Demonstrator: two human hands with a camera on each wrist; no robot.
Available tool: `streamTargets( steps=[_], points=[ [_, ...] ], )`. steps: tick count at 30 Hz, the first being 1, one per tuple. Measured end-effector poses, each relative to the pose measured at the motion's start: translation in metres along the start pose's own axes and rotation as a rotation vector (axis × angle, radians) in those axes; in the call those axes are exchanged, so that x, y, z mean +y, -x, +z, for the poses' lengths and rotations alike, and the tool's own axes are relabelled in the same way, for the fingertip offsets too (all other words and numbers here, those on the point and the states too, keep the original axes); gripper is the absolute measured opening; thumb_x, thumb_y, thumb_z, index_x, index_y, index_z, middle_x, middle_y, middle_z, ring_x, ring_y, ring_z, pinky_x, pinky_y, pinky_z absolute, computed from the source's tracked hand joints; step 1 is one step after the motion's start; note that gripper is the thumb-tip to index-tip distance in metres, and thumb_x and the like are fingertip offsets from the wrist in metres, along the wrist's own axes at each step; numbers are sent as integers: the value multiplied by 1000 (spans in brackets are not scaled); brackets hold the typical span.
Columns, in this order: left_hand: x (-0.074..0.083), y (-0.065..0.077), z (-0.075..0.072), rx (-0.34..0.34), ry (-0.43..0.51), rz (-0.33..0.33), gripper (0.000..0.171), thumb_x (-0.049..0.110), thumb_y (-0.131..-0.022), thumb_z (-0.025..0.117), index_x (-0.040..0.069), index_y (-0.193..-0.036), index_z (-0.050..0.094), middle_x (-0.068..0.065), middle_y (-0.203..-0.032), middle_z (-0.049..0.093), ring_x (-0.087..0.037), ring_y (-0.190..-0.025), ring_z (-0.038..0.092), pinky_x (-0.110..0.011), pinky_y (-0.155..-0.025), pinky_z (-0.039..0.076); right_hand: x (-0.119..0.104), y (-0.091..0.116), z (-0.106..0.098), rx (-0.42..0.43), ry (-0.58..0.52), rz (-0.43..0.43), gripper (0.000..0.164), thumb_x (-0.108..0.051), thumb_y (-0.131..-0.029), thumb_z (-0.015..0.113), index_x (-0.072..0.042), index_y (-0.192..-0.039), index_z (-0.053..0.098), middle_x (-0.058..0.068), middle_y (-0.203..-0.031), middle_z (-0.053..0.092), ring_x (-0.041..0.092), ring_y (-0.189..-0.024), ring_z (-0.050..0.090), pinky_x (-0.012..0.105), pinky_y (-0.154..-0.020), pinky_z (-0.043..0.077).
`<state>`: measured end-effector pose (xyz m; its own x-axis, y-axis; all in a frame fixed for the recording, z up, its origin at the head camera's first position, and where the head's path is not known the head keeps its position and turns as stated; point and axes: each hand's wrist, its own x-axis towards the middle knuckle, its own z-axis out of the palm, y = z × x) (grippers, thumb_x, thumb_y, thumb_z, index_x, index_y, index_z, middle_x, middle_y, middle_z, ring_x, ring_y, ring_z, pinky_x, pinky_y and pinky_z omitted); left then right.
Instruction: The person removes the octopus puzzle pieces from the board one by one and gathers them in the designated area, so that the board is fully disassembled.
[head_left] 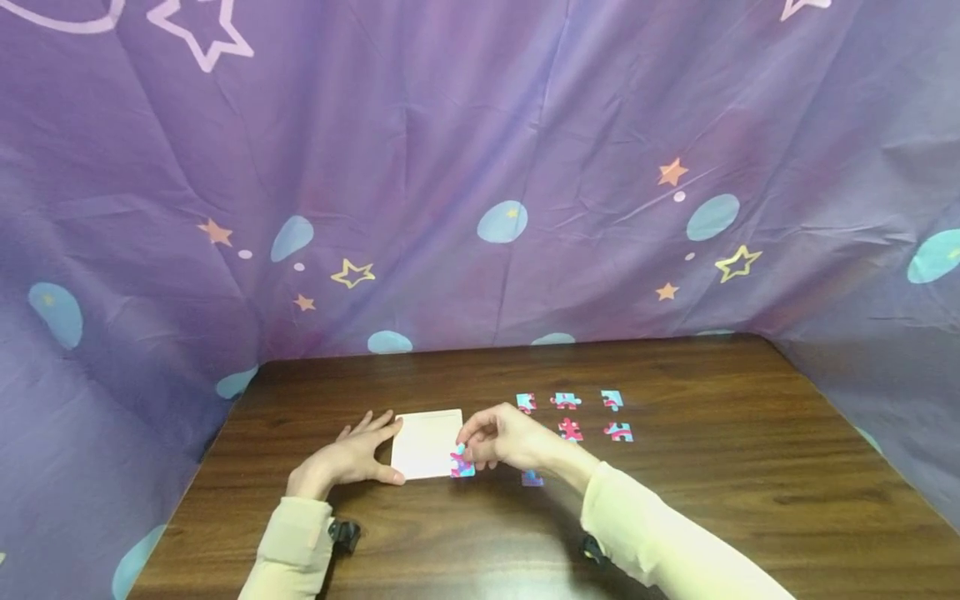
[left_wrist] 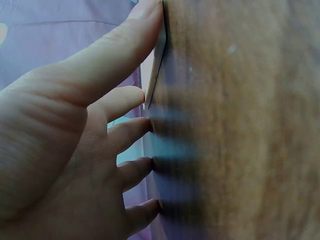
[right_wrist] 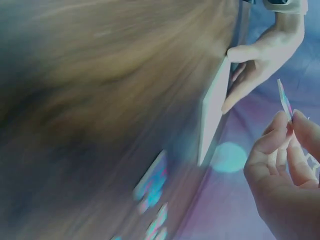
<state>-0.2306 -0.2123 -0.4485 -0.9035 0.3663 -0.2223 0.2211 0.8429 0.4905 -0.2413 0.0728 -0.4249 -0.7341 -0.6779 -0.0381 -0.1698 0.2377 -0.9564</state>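
A white square puzzle board (head_left: 423, 446) lies flat on the table, left of the middle. My left hand (head_left: 348, 457) rests at its left side with the fingers spread. The thumb touches the near left corner and the index fingertip the left edge; in the left wrist view the other fingertips (left_wrist: 150, 162) are down on the wood. With thumb and fingertips my right hand (head_left: 517, 439) pinches a pink and blue jigsaw piece (head_left: 461, 465) over the board's near right corner. The right wrist view shows that piece (right_wrist: 284, 100) almost edge-on, raised off the table.
Several loose jigsaw pieces lie in rough rows right of the board, among them a corner piece (head_left: 612, 399) and a pink piece (head_left: 570, 431). One purple-blue piece (head_left: 532, 479) lies nearer, beneath the right forearm. A purple patterned cloth (head_left: 420, 167) hangs around the brown wooden table (head_left: 712, 500).
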Motion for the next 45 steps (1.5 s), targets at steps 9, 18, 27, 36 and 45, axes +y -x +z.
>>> streamTargets(
  steps=[9, 18, 27, 36, 45],
  points=[
    [-1, -1, 1, -26, 27, -10, 96, 39, -76, 81, 4, -151, 33, -21, -159, 19, -45, -145, 4, -65, -113, 2, 25, 45, -42, 45, 29, 21, 15, 2, -88, 63, 4, -102, 66, 9, -84, 69, 20, -71, 63, 38, -63, 57],
    [0, -3, 0, -19, 7, -3, 96, 39, -75, 81, 3, -151, 34, -22, -158, 20, -46, -145, 6, -66, -113, 5, 40, 86, -90, 86, 86, 56, 18, -1, -88, 65, 7, -104, 63, 14, -84, 68, 23, -70, 63, 34, -60, 55],
    [4, -1, -2, -23, 29, 5, 96, 38, -75, 81, 2, -151, 33, -23, -158, 20, -46, -144, 5, -66, -113, 3, 67, 124, -125, 122, 164, 99, 20, -1, -88, 65, 9, -105, 62, 14, -81, 66, 18, -66, 62, 30, -55, 53],
    [9, 1, 0, -35, 42, -1, 93, 32, -78, 81, 1, -151, 33, -20, -158, 21, -46, -144, 6, -69, -111, 3, 85, 146, -144, 158, 164, 163, 20, 0, -87, 63, 10, -104, 62, 10, -79, 66, 18, -65, 61, 27, -52, 49],
    [7, 1, 0, -23, 13, -6, 90, 32, -79, 80, 2, -150, 34, -19, -159, 22, -46, -144, 8, -69, -111, 6, 84, 142, -145, 155, 212, 144, 18, -1, -87, 65, 9, -102, 63, 8, -75, 64, 15, -59, 57, 23, -45, 43]
  ],
)
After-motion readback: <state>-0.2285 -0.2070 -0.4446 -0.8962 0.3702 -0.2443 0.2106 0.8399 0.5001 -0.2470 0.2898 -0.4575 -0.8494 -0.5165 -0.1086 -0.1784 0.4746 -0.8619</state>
